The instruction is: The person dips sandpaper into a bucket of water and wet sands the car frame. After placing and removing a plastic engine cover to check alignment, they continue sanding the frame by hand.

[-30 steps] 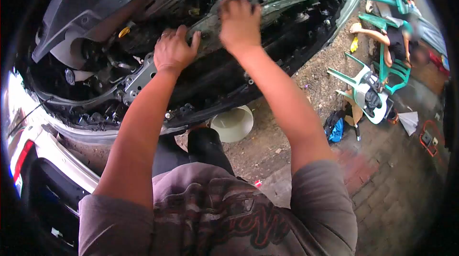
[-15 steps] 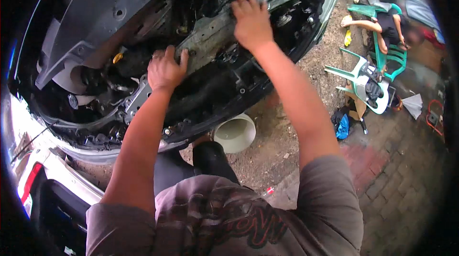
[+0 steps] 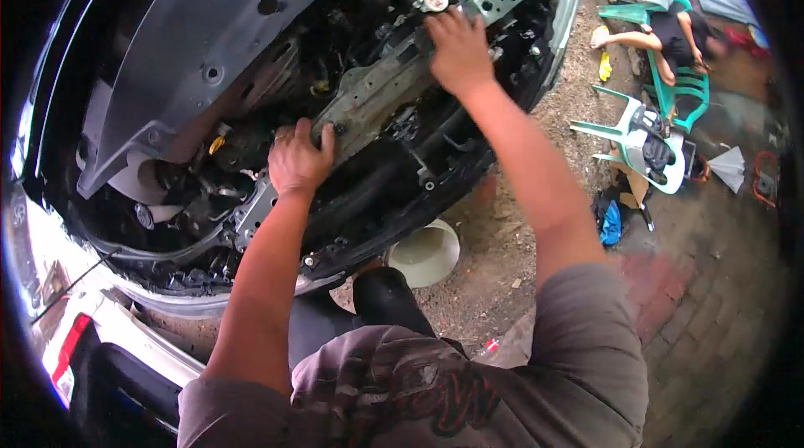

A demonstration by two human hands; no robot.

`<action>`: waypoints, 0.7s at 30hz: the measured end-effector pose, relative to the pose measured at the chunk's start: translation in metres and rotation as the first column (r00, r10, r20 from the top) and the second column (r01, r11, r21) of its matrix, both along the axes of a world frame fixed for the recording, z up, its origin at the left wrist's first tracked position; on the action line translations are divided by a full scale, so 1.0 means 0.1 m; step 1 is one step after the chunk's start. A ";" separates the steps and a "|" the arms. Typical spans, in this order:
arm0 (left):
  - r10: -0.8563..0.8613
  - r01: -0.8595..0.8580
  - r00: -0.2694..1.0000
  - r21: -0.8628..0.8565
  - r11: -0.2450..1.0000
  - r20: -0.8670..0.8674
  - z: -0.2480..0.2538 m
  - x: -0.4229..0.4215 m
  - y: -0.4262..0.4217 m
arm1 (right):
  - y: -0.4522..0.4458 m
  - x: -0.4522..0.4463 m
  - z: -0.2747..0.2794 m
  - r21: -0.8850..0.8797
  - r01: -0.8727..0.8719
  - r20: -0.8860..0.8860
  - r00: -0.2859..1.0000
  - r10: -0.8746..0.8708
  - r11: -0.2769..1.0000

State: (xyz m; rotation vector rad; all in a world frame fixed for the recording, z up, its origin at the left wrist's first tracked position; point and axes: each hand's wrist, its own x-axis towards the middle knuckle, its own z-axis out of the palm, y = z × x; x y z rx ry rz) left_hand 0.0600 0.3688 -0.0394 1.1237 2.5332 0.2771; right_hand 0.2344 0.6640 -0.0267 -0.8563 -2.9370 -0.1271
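A pale metal crossbar runs diagonally over the front of a car's open engine bay. My left hand is on its lower left part, the fingers bent over the far edge and the thumb apart beside a small dark bolt. Farther up the bar, my right hand has its fingers hooked over the edge, fingertips partly hidden. A round radiator cap with a light top sits just beyond those fingertips. Left of my left hand, a yellow-orange loop shows among dark engine parts.
A large dark panel spans the upper left. Below the car's front edge, a whitish bucket stands by my legs. A pale plastic chair holds dark items. Someone in black sits at right on a green chair.
The view has shifted, so the engine bay appears lower. Relative to the radiator cap, my right hand has moved right along the crossbar. My left hand keeps about the same spot.
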 end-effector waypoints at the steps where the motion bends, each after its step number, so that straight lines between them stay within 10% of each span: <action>1: -0.010 0.010 1.000 0.016 1.000 0.000 -0.01 0.02 0.00 | -0.10 -0.03 -0.04 -0.027 0.029 0.018 0.999 -0.028 0.999; 9: -0.024 0.024 0.999 -0.009 1.000 -0.023 0.01 -0.01 0.01 | 0.37 0.30 -0.15 -0.007 0.115 -0.173 0.978 -0.115 0.993; 15: -0.076 0.076 0.995 -0.007 0.997 -0.067 0.03 0.05 0.05 | 0.23 0.21 0.02 0.085 0.105 -0.070 0.993 -0.099 0.991; 17: -0.030 0.036 0.994 0.056 0.998 -0.103 -0.05 0.07 0.02 | 0.58 0.25 0.12 0.143 0.324 0.127 0.931 -0.342 0.935; 21: -0.037 0.041 0.996 0.046 0.998 -0.080 0.00 0.07 0.04 | 0.00 0.20 0.06 -0.062 0.166 0.075 0.984 -0.161 0.984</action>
